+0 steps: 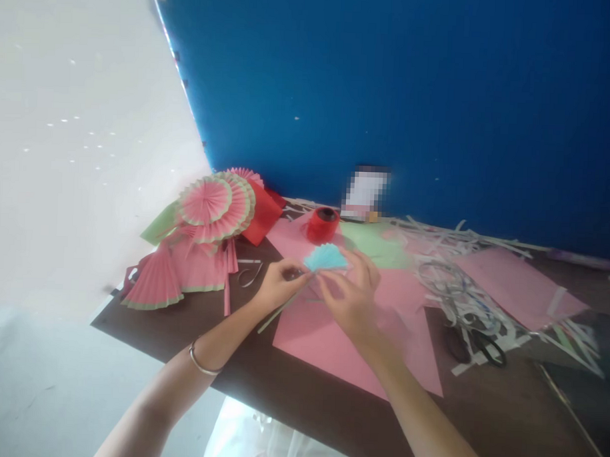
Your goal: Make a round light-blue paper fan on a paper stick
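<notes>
A person bends a small blue pleated paper fan (326, 257) into shape over a pink sheet (311, 335) on a dark bench (253, 367), a red roll (319, 230) just beyond. The left hand (280, 283) pinches the fan's lower left between thumb and fingers; the right hand (351, 297) curls its fingers around the right end. The step appears to be setting the folds; the next move would call for a steady grip at the gathered base. The pleats fan away from the person, long axis running left to right.
</notes>
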### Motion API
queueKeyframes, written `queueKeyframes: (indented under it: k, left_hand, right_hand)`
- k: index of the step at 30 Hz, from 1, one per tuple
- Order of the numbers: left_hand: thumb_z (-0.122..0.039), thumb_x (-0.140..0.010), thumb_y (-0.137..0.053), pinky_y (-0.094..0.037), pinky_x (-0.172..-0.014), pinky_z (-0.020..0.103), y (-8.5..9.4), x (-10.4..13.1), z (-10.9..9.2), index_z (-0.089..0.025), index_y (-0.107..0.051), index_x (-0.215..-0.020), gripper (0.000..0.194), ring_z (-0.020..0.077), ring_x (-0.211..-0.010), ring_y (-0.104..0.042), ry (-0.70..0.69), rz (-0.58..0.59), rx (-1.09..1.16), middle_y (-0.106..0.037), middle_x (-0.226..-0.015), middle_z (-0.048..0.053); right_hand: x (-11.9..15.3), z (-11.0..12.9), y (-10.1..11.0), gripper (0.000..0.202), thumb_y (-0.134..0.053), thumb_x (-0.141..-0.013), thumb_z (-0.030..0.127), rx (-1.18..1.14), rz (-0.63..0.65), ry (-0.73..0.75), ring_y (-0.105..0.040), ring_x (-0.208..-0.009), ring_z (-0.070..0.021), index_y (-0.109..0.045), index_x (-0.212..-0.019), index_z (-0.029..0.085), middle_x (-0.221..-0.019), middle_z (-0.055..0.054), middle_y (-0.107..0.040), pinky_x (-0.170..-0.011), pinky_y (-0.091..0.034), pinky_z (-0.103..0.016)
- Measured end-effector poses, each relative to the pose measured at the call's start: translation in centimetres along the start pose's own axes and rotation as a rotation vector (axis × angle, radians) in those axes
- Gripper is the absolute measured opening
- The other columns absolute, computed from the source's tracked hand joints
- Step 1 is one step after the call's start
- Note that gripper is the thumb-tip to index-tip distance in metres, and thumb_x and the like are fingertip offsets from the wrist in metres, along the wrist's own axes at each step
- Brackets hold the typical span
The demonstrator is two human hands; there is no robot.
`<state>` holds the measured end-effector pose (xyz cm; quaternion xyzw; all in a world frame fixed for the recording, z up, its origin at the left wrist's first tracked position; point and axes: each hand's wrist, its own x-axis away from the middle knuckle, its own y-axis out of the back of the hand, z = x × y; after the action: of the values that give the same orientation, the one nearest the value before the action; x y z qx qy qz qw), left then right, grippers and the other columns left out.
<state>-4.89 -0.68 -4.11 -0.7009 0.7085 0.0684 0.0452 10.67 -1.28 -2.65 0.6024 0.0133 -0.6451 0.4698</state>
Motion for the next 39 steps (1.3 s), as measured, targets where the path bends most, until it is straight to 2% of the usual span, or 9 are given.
queueKeyframes:
  k: [24,33,39]
  left_hand:
    - [-0.03,-0.07,-0.068,-0.042,-0.062,0.024,0.01,0.01,0.2,-0.015,-0.066,-0.07,0.015,0.0111,-0.064,-0.053,-0.05,0.007,-0.094,-0.064,-0.073,0.004]
    - [-0.032,-0.07,-0.068,-0.04,-0.062,0.024,0.07,0.04,0.1,-0.015,-0.066,-0.069,0.016,0.0109,-0.064,-0.052,-0.059,0.014,-0.092,-0.063,-0.071,0.003]
    - [-0.032,-0.07,-0.067,-0.041,-0.061,0.024,0.0,0.14,-0.12,-0.015,-0.066,-0.07,0.017,0.0108,-0.063,-0.052,-0.044,0.017,-0.099,-0.064,-0.072,0.003]
  right_hand:
    - [-0.01,0.28,-0.24,0.008,-0.059,-0.078,0.021,0.024,0.031,-0.044,-0.041,-0.118,-0.028,-0.066,-0.075,0.023,-0.123,-0.006,-0.051,-0.096,-0.036,-0.048]
    - [0.16,0.01,0.06,0.012,-0.053,-0.083,0.02,0.102,0.123,0.036,-0.038,-0.119,-0.028,-0.065,-0.081,0.02,-0.128,-0.01,-0.047,-0.098,-0.03,-0.048]
    - [0.29,-0.06,-0.03,0.01,-0.054,-0.082,0.022,0.095,0.106,0.016,-0.038,-0.12,-0.0286,-0.064,-0.08,0.021,-0.128,-0.009,-0.047,-0.098,-0.03,-0.048]
